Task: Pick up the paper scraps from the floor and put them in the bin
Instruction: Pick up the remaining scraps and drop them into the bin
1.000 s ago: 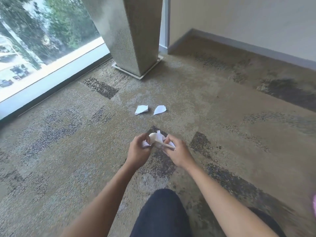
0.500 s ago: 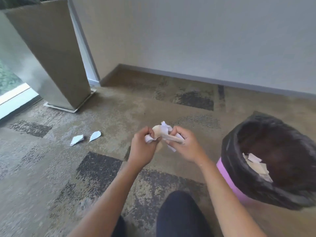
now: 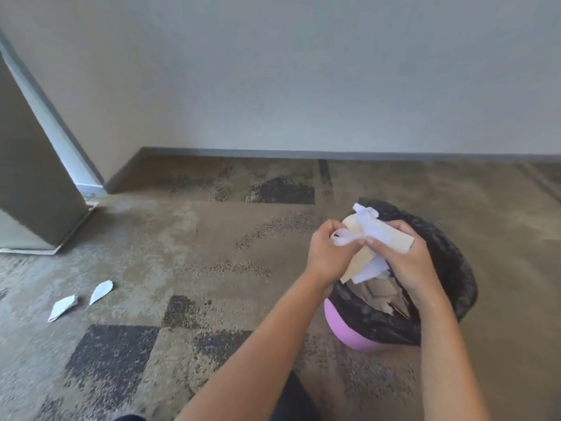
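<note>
Since the earlier frame, both hands have travelled right with their bundle and now sit over the bin's mouth, where half a second ago they were left of it; the view has swung the same way.

Floor: patterned carpet [image 3: 188,256] in tan with dark speckled patches. A pale wall [image 3: 303,71] with a grey skirting strip [image 3: 364,154] closes the far side. A tapered grey column [image 3: 27,165] on a flat base stands at the left edge.

Open room: carpet between column and bin is free apart from two white scraps [image 3: 80,300] lying side by side at lower left, well apart from the bin. The bin stands clear of the wall.

Bin [image 3: 355,335]: pink body, black liner [image 3: 449,268] folded over the rim; paper pieces already lie inside.

Hands: left hand [image 3: 326,253] and right hand [image 3: 406,259] are close together, fingers curled and clamped on one crumpled bundle of paper scraps [image 3: 373,232], white and beige. The bundle is held between them above the bin opening, its lower edges hanging toward the inside.
</note>
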Action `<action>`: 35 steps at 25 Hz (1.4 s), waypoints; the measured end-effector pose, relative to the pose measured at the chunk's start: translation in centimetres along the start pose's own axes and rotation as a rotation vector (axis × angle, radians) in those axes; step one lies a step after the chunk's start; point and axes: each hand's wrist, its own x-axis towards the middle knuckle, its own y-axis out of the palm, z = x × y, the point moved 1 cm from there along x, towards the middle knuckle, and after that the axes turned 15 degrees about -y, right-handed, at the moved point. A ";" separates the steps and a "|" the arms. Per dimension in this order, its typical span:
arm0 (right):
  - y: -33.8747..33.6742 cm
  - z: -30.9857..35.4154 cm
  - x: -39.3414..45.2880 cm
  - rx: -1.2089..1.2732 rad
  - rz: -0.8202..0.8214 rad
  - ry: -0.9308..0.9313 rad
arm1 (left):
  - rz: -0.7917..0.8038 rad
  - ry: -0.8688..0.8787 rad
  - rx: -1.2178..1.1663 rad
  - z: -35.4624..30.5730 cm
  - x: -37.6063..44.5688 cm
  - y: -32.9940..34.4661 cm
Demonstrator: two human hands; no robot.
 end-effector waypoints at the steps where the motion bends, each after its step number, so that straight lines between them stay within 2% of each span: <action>1: -0.9 -0.4 -0.1 -0.024 -0.036 0.015 | 0.025 -0.021 -0.014 0.0 0.1 1.1; 6: -2.9 -2.2 -0.3 -0.115 -0.024 0.026 | 0.069 -0.063 -0.035 0.8 1.2 2.8; 11: -0.5 -2.4 0.4 -0.106 -0.135 -0.004 | 0.114 -0.043 -0.125 1.0 1.1 0.3; 18: 9.2 -0.8 3.0 -0.160 -0.090 -0.077 | -0.141 -0.067 -0.131 4.1 1.6 -12.1; 22: 18.0 -1.2 3.5 -0.163 0.082 -0.126 | -0.317 -0.135 -0.100 7.2 1.0 -22.0; 28: 32.0 -4.7 0.7 -0.177 0.398 -0.068 | -0.604 -0.256 -0.044 13.4 -0.9 -37.2; 32: 42.2 -7.6 -1.7 -0.175 0.630 -0.006 | -0.833 -0.324 0.118 16.8 -1.5 -47.5; 35: 50.2 -9.8 -3.5 -0.223 0.828 -0.004 | -0.934 -0.385 0.265 18.2 -1.1 -54.4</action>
